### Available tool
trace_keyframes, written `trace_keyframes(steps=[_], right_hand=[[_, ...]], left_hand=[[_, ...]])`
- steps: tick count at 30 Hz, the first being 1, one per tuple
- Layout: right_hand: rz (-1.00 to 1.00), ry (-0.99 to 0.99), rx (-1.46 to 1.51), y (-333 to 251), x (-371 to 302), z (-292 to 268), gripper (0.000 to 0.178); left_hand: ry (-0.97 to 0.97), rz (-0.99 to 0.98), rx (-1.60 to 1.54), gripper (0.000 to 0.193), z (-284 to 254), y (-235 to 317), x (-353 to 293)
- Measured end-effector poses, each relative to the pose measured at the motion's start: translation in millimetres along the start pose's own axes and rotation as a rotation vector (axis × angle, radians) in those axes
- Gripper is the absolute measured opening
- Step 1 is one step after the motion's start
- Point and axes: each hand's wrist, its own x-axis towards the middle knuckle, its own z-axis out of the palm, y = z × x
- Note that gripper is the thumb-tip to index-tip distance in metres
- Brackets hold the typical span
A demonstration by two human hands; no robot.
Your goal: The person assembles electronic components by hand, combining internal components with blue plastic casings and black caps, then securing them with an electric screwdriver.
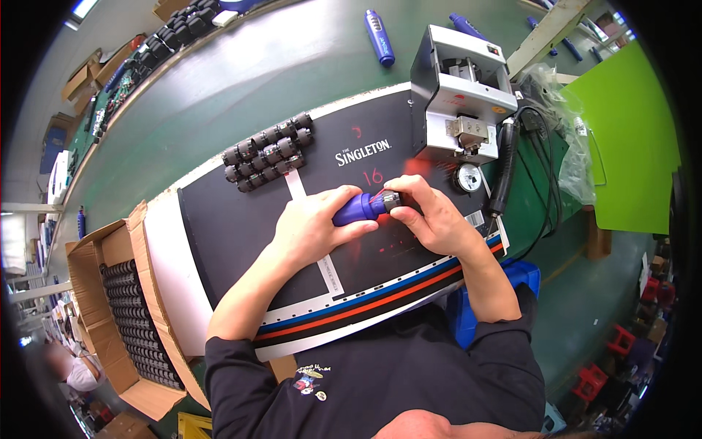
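Note:
Over the black printed board [241, 212], my left hand [308, 224] is wrapped round a blue cylindrical housing [355, 211]. With thumb and fingers, my right hand [437, 221] pinches a small dark ribbed round part [391, 200] at the housing's right end. A thin red wire [378, 196] shows near that joint; whether the two pieces are fully joined cannot be seen. Left of the printing, several similar black ribbed parts [268, 152] stand in rows on the board. Farther off, another blue housing [379, 38] lies on the green bench.
A grey and black bench machine [468, 95] stands at the far right, with a black-handled tool [503, 168], cables [550, 183] and a round tin [467, 178] nearby. An open carton [157, 293] of black parts is at the left. Crumpled clear plastic [578, 161] lies by a lime-green sheet [629, 132].

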Motion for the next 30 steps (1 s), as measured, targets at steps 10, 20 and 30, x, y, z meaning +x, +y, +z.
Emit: trace_keyframes(steps=[10, 20, 30], right_hand=[[0.014, 0.155, 0.380, -10, 2, -4, 0.048], [-0.245, 0.192, 0.225, -68, -75, 22, 0.061], [-0.292, 0.800, 0.038, -57, -28, -67, 0.073]], left_hand=[[-0.271, -0.035, 0.032, 0.053, -15, 40, -7], [-0.331, 0.293, 0.187, 0.056, -5, 103, -65], [0.497, -0.327, 0.159, 0.042, -110, -83, 99]])
